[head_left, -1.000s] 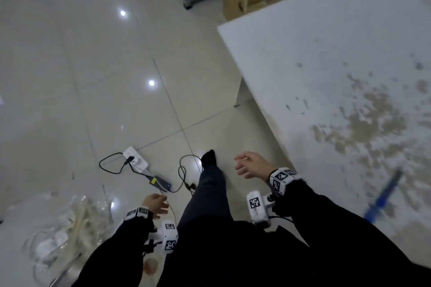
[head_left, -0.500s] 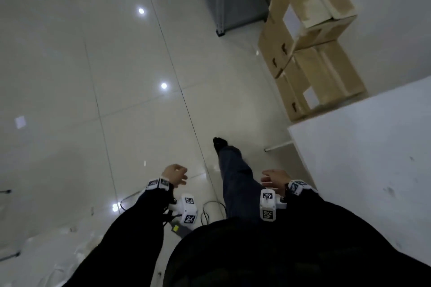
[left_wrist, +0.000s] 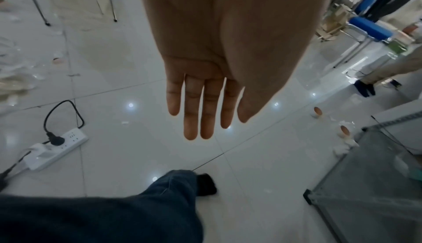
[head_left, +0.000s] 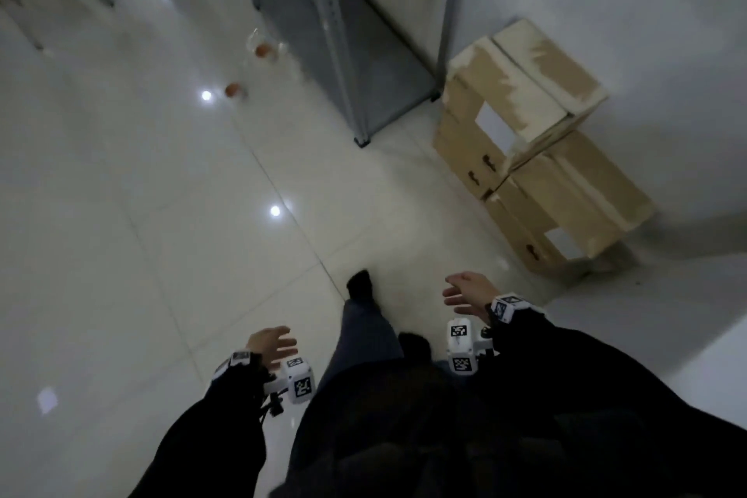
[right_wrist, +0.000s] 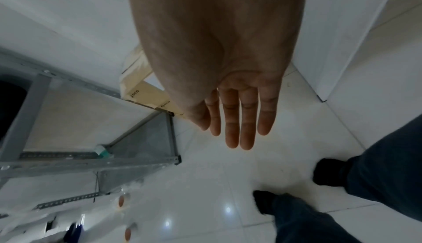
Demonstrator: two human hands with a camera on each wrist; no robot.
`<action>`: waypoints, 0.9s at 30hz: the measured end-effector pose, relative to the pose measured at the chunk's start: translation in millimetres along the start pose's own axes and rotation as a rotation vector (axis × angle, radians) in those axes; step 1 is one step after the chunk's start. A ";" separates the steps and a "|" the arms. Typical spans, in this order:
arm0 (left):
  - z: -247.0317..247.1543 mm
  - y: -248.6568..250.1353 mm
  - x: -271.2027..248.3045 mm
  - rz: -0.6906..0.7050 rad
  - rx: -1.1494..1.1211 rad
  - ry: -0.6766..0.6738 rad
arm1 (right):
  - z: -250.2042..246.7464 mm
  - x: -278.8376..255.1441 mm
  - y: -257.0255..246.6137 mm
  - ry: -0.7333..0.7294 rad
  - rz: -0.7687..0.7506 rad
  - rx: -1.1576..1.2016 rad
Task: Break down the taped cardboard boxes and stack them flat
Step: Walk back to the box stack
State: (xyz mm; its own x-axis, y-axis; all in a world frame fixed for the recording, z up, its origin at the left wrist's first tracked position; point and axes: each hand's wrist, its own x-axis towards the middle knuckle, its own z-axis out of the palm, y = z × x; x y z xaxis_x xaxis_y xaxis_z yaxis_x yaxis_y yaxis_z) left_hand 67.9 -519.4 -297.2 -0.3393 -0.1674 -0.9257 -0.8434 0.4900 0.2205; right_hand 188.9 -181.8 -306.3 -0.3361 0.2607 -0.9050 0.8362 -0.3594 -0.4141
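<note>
Two cardboard boxes (head_left: 537, 141) stand stacked on the floor against the white wall, just beside the foot of a grey metal shelf (head_left: 364, 65). The upper box (head_left: 521, 93) sits skewed on the lower box (head_left: 566, 206), and both are closed, with pale tape along their top seams and a white label on one side of each. In the right wrist view a corner of the boxes shows behind the palm, printed with small dark lettering.

The right hand (head_left: 467, 293) hangs in the air ahead of the body, near the lower box but apart from it, fingers straight and loosely spread, holding nothing. The left hand (head_left: 271, 344) is lower and further from the boxes, also released, with its fingers extended and empty.

Under the hands lies a glossy white tiled floor (head_left: 161, 234) with ceiling lights reflected in it. A white table edge (head_left: 687, 336) sits at the right. A white power strip (left_wrist: 54, 147) with a black plug lies on the tiles in the left wrist view.
</note>
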 end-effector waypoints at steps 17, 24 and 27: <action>203.6 475.9 87.9 0.396 0.737 -0.253 | -70.3 130.3 -88.0 0.434 0.262 0.874; 387.9 589.3 116.8 0.899 0.997 -0.235 | -179.7 241.5 -182.2 0.733 0.050 0.851; 448.7 625.3 144.5 0.897 1.018 -0.277 | -219.8 288.2 -217.5 0.794 -0.014 0.830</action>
State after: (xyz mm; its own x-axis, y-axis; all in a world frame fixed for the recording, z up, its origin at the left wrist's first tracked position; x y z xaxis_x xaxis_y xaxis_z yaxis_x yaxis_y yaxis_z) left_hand -321.5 146.7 -431.0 -0.4045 0.6486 -0.6447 0.3299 0.7610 0.5586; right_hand 5.4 168.5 -455.7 0.2715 0.6552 -0.7049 0.1924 -0.7546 -0.6273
